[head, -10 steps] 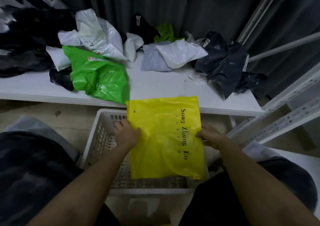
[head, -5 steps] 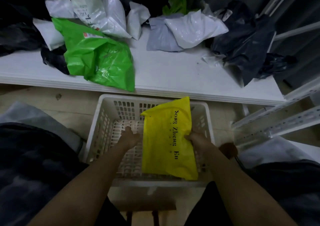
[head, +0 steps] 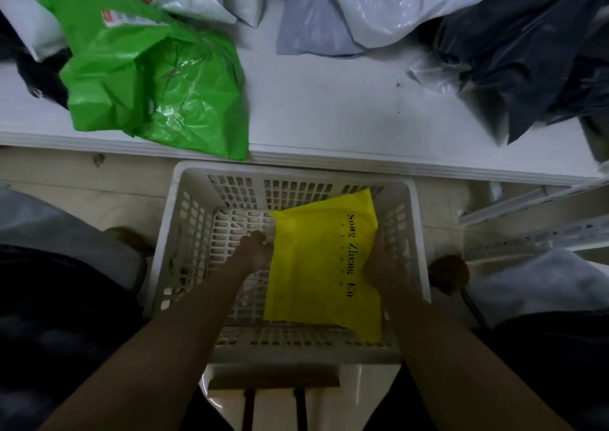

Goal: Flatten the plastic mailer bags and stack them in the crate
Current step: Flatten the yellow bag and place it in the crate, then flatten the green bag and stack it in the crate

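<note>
A flat yellow mailer bag [head: 319,265] with black lettering lies low inside the white slotted crate [head: 194,232], toward its right side. My left hand [head: 255,249] grips the bag's left edge, fingers curled. My right hand [head: 382,262] holds the right edge against the crate's right wall. The crate sits on the floor between my knees, below the table's front edge.
On the white table [head: 329,107] lie a crumpled green bag [head: 158,81], white bags [head: 395,2], a grey-blue bag [head: 309,31] and dark bags [head: 514,54]. A metal shelf rail [head: 534,229] stands at the right.
Both hands have carried the yellow bag down from above the crate into it. The view has tilted downward and closer to the crate.
</note>
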The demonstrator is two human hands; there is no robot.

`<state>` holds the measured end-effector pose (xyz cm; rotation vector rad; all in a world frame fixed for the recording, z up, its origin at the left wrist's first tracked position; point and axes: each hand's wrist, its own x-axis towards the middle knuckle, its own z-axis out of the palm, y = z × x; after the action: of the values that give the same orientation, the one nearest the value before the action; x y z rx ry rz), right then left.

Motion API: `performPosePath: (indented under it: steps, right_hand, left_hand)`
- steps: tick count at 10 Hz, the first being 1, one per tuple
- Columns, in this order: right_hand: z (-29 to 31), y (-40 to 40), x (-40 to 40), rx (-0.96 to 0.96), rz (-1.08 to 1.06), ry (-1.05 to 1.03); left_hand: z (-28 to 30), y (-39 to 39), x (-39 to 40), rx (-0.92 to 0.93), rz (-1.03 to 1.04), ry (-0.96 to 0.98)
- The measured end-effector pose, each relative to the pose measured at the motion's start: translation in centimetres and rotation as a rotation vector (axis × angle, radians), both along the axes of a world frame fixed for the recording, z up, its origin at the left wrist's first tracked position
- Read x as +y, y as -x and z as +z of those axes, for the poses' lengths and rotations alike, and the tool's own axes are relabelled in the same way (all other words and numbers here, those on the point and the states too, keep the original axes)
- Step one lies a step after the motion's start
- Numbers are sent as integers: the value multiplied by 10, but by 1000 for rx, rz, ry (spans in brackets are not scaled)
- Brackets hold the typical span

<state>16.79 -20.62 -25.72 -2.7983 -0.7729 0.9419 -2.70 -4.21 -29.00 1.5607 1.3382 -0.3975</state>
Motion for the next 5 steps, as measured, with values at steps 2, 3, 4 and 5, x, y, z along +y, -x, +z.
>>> performPosePath:
  steps: [2,3,4,5]
  right_hand:
    - [-37,3,-3,-237,582,143]
    - [-57,5,-7,-80,1006,374]
    - [-85,5,-16,89,1011,556]
    - [-83,8,-11,217,985,554]
  left_hand:
    - [-10,-8,-6,18,-107,-56]
    - [-18,-9,-9,43,-160,-55]
    - [-24,-15,-10,55,-234,-4]
    - [-21,-20,-8,57,-257,14]
